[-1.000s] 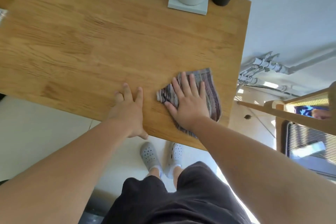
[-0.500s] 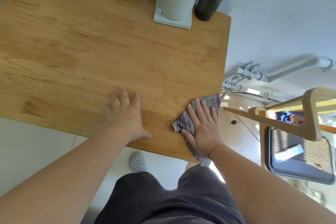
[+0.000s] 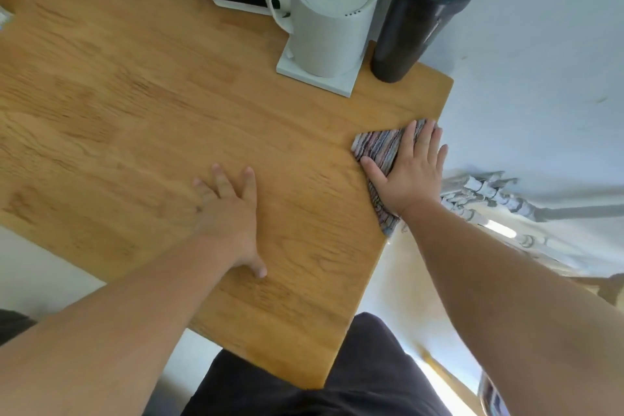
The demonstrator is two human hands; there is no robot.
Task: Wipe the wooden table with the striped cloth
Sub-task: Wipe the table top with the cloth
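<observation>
The right hand point(image 3: 410, 172) lies flat, fingers straight, pressing the striped cloth point(image 3: 378, 149) onto the wooden table point(image 3: 169, 94) at its right edge. Wiping well here likely means even palm pressure and turning the cloth inward before it slips off, short of the kettle point(image 3: 331, 17) and bottle point(image 3: 422, 17). Both arms reach forward; the left hand point(image 3: 229, 213) rests open on bare wood, fingers spread, holding nothing.

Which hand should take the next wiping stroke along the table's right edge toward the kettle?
Right. The right hand lies flat on the striped cloth at the wooden table's right edge, nearer the kettle. The left hand rests bare on the wood, apart from the cloth.
</observation>
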